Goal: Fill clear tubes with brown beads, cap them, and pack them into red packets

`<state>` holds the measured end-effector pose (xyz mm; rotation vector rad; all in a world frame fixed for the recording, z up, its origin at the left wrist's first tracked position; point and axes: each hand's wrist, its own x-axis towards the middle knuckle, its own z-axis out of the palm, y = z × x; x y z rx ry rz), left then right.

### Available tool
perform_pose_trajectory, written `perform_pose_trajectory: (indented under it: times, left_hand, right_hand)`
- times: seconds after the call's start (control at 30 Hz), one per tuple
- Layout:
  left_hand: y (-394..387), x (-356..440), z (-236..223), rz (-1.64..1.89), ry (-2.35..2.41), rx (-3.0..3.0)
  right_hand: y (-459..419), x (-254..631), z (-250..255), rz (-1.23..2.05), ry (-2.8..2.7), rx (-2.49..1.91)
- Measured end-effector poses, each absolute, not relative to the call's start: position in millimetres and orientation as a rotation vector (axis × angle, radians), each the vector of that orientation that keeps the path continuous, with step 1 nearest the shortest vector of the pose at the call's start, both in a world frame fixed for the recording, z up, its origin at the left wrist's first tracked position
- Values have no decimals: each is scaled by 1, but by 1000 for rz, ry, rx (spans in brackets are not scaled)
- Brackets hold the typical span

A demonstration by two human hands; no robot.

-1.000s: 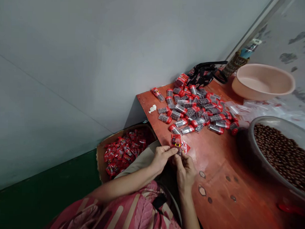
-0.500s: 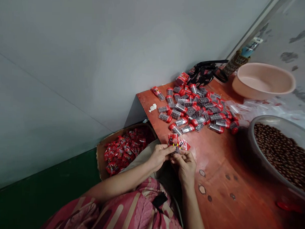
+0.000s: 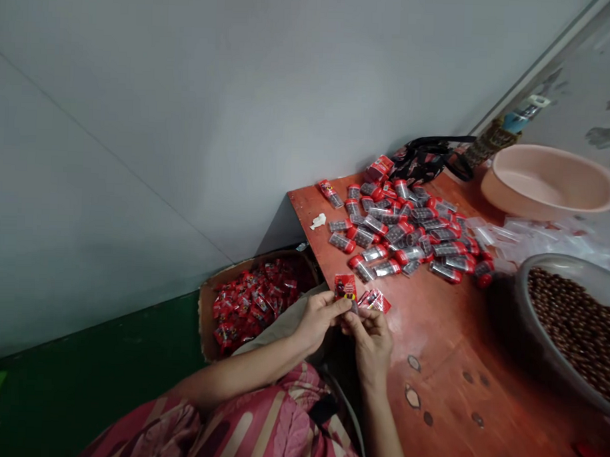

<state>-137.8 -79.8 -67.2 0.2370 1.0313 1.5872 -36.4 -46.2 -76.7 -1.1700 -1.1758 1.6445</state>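
Between my two hands, over the table's near edge, is a small red printed packet (image 3: 345, 287) with a dark lower part. My left hand (image 3: 319, 320) pinches it from the left, thumb on top. My right hand (image 3: 373, 334) closes on its lower right end with thumb and fingers, which hide that part. Just behind my right fingers, another red packet (image 3: 376, 300) lies on the table. Farther back is a heap of clear red-capped tubes (image 3: 385, 224) filled with small dark balls.
A box of red packets (image 3: 262, 300) stands left of the orange-red table (image 3: 449, 407). At right are a basin of brown balls (image 3: 523, 289), clear plastic sleeves (image 3: 559, 239) and a pink basin (image 3: 547, 177). A dark bag (image 3: 420, 159) rests against the wall.
The view has shifted, so the table and its things sit lower and farther right. Both hands keep hold of the packet, with the right fingers moved slightly at its lower end.
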Motion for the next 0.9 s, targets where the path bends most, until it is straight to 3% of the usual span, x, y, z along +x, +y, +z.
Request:
perform_pose_trajectory:
  times: [0.4,0.67,0.77,0.9]
  left_hand:
    - [-81,-137,-77,1537,918,227]
    - [-86,-155,-72,1500,961,306]
    - [-101,-179,-79,1623,1168,243]
    - [-120,-204,-92,1672,1851,274]
  right_hand:
    - [-46,-42,-87,1823,-888,-1119]
    - [-47,-55,-87,1855,-1017,-1117]
    - [-45,-49,-80,1856,-1124,-1115]
    - [-34,-18,-73,1643,-1181,-1198]
